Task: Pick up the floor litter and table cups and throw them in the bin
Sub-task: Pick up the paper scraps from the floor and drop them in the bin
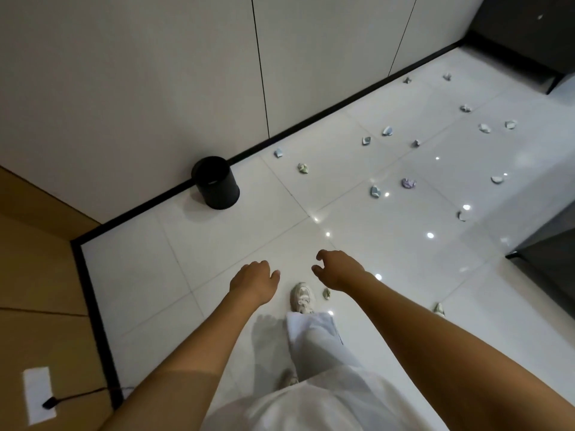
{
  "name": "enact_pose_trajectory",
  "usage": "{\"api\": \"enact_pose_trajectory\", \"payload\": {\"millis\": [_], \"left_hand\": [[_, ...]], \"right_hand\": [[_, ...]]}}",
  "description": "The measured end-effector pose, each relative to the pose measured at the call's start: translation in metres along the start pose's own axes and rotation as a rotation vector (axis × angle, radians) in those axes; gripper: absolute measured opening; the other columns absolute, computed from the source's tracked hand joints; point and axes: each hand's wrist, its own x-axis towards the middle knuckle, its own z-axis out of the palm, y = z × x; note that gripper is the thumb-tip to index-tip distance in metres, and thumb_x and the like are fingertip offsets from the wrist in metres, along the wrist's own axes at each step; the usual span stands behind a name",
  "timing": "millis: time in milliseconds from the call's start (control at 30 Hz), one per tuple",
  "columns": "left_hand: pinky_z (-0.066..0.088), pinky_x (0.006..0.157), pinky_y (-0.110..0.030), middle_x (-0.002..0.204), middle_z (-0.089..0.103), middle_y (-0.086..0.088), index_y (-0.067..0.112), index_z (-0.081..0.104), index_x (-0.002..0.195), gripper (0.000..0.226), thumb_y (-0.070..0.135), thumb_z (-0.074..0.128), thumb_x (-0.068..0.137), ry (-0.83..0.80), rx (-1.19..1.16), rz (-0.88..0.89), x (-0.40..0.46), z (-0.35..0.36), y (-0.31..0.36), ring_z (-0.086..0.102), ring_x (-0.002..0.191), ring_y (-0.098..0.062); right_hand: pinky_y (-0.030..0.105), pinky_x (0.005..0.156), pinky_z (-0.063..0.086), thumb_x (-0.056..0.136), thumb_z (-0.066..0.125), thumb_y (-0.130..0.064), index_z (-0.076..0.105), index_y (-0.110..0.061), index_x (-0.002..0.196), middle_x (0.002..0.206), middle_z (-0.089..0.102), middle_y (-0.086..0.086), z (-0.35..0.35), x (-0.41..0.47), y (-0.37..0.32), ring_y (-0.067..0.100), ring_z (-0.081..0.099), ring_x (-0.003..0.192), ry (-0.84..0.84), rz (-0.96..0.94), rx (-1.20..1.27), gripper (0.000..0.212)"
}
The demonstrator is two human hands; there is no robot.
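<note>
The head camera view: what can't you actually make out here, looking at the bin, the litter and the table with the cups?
- Bin: its inside is dark, so its contents cannot be told.
- Table cups: none show; only dark furniture, cut off by the right edge.
- Far litter: too small to tell what it is.
- Crumpled scrap: partly behind the right hand.
- Rear foot: mostly hidden by clothing.

The person wears loose, pale grey-white trousers [314, 343] and a white top [298, 405] just below them in the head view. A chunky off-white sneaker with laces [302, 297] shows at the trouser hem, and both forearms are bare, without sleeves.
</note>
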Motion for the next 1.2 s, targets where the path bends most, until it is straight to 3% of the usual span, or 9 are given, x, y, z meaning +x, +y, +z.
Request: {"api": "enact_pose_trajectory", "payload": {"millis": [433, 733, 933, 1200], "left_hand": [[0.044, 0.085, -0.033, 0.122, 0.058, -0.01, 0.009, 0.051, 0.123, 0.045, 0.042, 0.031, 0.1, 0.04, 0.003, 0.028, 0.217, -0.15, 0.054, 0.054, 0.112, -0.025], [0.041, 0.093, -0.036, 0.127, 0.053, -0.011, 0.009, 0.05, 0.123, 0.045, 0.044, 0.031, 0.1, -0.081, 0.012, -0.032, 0.344, -0.221, 0.028, 0.048, 0.119, -0.028], [0.041, 0.096, -0.037, 0.126, 0.056, -0.018, 0.003, 0.052, 0.121, 0.045, 0.04, 0.036, 0.1, -0.025, 0.037, 0.056, 0.443, -0.292, 0.008, 0.051, 0.119, -0.033], [0.045, 0.095, -0.038, 0.128, 0.056, -0.014, 0.006, 0.049, 0.126, 0.047, 0.041, 0.033, 0.1, -0.086, 0.056, 0.07, 0.551, -0.361, -0.003, 0.052, 0.118, -0.03]], "right_hand": [[0.036, 0.087, 0.047, 0.099, 0.04, -0.038, 0.043, -0.015, 0.137, 0.126, 0.057, 0.007, -0.155, 0.218, -0.003, 0.026, 0.054, 0.116, 0.004, 0.02, 0.035, 0.044], [0.037, 0.091, 0.047, 0.099, 0.041, -0.037, 0.043, -0.014, 0.137, 0.128, 0.056, 0.008, -0.219, 0.337, -0.028, 0.027, 0.053, 0.118, -0.048, 0.064, 0.064, 0.044], [0.034, 0.086, 0.045, 0.099, 0.04, -0.037, 0.043, -0.015, 0.138, 0.13, 0.054, 0.009, -0.274, 0.433, -0.062, 0.026, 0.052, 0.118, -0.008, 0.1, 0.113, 0.045], [0.037, 0.091, 0.046, 0.099, 0.04, -0.039, 0.04, -0.015, 0.141, 0.131, 0.055, 0.01, -0.336, 0.535, -0.096, 0.027, 0.052, 0.121, -0.033, 0.125, 0.171, 0.049]]}}
